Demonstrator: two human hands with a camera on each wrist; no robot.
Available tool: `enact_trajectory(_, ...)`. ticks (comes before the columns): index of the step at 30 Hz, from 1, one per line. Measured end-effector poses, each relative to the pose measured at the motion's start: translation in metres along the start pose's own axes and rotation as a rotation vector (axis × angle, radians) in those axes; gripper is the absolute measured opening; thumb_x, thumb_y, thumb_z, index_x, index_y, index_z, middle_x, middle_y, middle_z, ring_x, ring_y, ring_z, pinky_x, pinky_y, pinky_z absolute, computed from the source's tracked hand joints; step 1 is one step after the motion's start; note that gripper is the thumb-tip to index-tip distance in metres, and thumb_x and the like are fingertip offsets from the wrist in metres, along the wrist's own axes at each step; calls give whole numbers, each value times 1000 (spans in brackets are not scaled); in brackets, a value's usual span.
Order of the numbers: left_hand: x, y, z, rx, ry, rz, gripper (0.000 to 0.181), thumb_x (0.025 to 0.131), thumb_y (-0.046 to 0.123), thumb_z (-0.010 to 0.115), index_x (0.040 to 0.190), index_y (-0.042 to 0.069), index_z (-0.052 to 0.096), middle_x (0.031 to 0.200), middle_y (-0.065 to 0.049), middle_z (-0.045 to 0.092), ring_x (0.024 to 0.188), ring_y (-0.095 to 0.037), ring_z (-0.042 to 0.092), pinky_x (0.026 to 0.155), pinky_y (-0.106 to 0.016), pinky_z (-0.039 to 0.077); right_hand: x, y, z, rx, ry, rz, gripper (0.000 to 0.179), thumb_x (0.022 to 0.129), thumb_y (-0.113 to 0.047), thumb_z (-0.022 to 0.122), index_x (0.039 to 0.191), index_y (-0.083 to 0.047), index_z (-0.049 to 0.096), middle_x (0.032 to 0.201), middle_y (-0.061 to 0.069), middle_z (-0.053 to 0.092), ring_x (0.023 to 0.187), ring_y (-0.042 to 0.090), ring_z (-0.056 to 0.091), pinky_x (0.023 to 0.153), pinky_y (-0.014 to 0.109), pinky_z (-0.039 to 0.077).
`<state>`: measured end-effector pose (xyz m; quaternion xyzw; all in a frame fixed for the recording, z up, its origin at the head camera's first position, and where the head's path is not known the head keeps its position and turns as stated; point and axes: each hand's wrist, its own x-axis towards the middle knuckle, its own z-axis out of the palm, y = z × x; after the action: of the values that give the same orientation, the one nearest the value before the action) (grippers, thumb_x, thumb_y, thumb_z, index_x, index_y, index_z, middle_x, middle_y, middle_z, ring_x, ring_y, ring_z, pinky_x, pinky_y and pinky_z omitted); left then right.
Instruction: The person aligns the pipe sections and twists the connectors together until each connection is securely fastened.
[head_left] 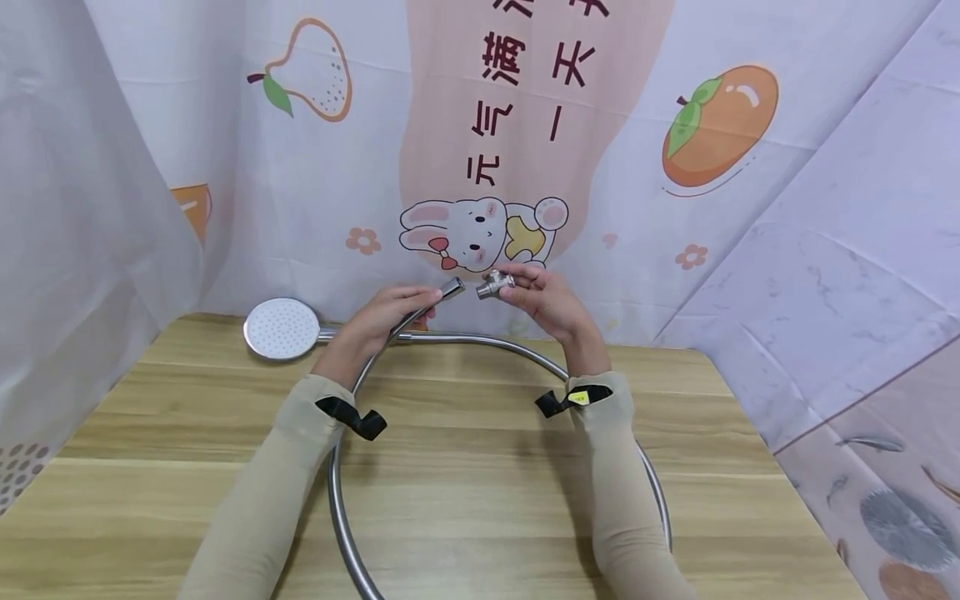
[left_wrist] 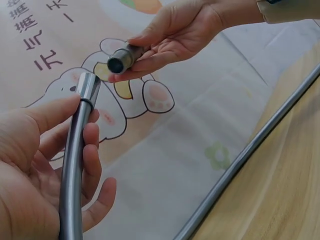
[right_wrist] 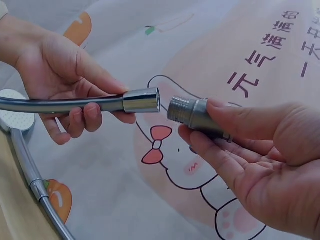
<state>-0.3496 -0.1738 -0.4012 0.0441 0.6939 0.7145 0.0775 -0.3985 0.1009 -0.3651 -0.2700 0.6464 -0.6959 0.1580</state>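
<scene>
Left hand [head_left: 390, 317] grips grey tubular metal hose [left_wrist: 71, 175], apart from silver metal fitting [head_left: 495, 285] pinched in right hand [head_left: 553, 304].
White printed cloth [head_left: 315, 196] behind reads "元气满"; only the right wrist view shows clear threads [right_wrist: 179, 109] on the fitting.

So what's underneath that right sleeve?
The silvery hose passes beneath the right sleeve, showing on both sides against the wooden table. The stretch directly below is covered, so whether anything else lies there can't be seen.
</scene>
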Motion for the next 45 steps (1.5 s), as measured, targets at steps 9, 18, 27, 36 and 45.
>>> enact_trajectory(9,4,3,7,117,106,173,40,100,33,66,130,6,69,88,6,66,86,-8,58,84,-25,51,-3,-3,8,67,75,-102,39,94,18,57,130,5,62,114,-1,75,105,10,69,92,22,56)
enact_trajectory(18,16,9,5,309,170,526,30,99,20,69,123,3,73,124,-17,71,95,-3,63,80,-14,51,2,-10,15,47,152,-215,42,91,17,62,132,10,58,115,-1,73,105,10,69,89,22,57)
enact_trajectory(27,15,2,7,403,178,603,24,96,17,72,116,4,77,101,-14,70,79,-13,52,65,-17,43,2,-6,16,10,180,-266,41,88,19,64,125,0,68,114,0,73,102,11,70,87,21,57)
enact_trajectory(36,15,5,14,473,189,623,25,95,17,73,116,4,77,92,-12,66,74,-17,47,62,-20,37,2,-1,14,-17,188,-279,39,88,19,65,125,5,66,114,-1,73,102,11,70,86,21,57)
enact_trajectory(45,8,21,22,533,200,611,23,95,18,74,114,5,78,104,-13,71,81,-17,51,65,-22,40,3,0,15,11,201,-298,39,88,20,64,126,10,63,112,-1,74,104,11,71,88,21,57)
